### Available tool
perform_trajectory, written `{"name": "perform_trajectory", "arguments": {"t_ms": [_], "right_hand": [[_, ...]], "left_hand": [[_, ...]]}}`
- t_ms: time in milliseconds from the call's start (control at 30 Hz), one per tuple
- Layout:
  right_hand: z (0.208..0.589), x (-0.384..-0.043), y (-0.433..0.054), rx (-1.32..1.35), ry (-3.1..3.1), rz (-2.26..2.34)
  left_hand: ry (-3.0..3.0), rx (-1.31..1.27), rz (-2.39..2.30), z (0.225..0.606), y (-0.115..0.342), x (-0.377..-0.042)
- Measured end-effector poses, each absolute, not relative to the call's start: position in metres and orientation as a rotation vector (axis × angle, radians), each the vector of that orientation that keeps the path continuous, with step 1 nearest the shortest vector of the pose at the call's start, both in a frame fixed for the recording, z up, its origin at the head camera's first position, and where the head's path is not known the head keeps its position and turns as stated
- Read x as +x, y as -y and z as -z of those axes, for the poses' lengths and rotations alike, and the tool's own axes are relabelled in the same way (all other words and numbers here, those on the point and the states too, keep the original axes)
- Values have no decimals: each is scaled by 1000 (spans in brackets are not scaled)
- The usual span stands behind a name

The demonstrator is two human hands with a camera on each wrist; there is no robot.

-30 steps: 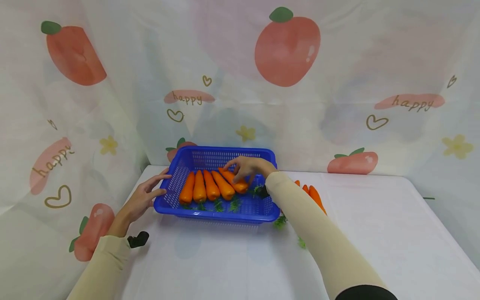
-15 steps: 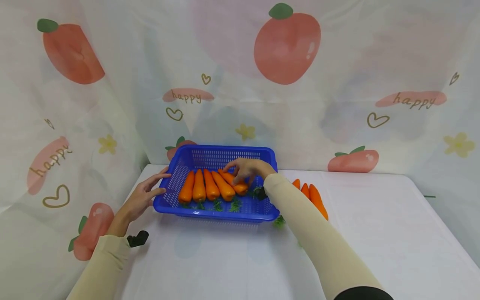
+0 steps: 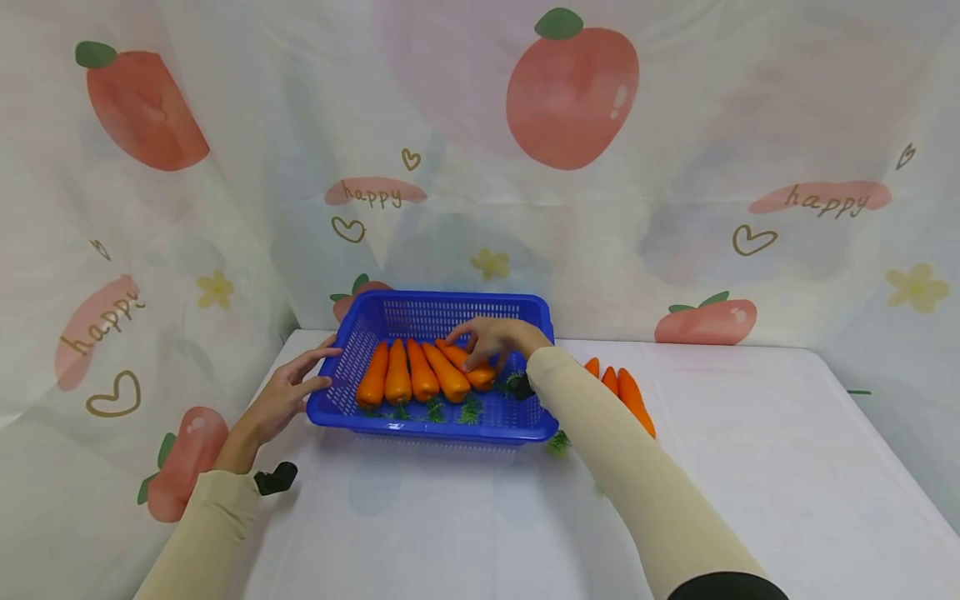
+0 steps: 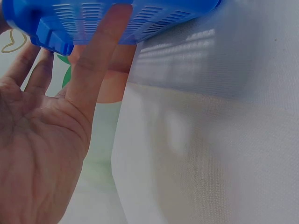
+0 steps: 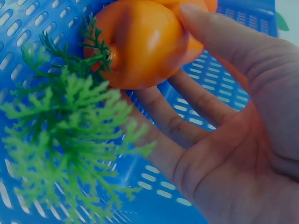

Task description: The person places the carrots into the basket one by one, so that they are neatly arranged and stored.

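Note:
A blue slotted plastic basket (image 3: 442,430) stands at the back of the table. Inside it, several orange carrots (image 3: 398,379) with green leafy tops lie in a row, tips toward the back. My right hand (image 3: 492,337) is in the basket's right half and holds the row's rightmost carrot (image 5: 145,44), thumb on one side and fingers beneath; its leaves (image 5: 74,135) hang over the slotted floor. At the basket's left end my left hand (image 3: 276,402) touches the wall and rim with fairly straight fingers, the palm (image 4: 42,135) off the basket.
More carrots (image 3: 634,402) lie on the white tablecloth (image 3: 750,467) to the right of the basket, partly behind my right sleeve (image 3: 630,467). A printed curtain (image 3: 585,250) hangs right behind the basket and along the left side.
My right hand stays on the same carrot, which has shifted very slightly. The left hand and basket hold their places; the head view moved a little.

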State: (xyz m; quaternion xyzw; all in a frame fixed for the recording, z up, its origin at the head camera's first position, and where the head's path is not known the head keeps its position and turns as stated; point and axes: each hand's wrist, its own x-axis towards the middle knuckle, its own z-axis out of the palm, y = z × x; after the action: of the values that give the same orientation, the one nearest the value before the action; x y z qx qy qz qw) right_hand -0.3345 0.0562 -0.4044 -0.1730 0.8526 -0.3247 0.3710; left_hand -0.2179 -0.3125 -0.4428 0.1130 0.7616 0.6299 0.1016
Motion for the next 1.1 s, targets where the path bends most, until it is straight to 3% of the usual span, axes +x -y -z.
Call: {"name": "perform_trajectory", "arguments": {"t_ms": [467,700,1100], "right_hand": [[380,-322,-58,-643,-2286,547],[357,-312,-66,-888,-2443,322],[329,-287,-97,-1176,-2580,469]], "left_hand": [[-2259,348,-1854,440,311,-216],[-2274,346,-1843,439,311,-215],[-2290,338,-1826,442,312,-217]]}}
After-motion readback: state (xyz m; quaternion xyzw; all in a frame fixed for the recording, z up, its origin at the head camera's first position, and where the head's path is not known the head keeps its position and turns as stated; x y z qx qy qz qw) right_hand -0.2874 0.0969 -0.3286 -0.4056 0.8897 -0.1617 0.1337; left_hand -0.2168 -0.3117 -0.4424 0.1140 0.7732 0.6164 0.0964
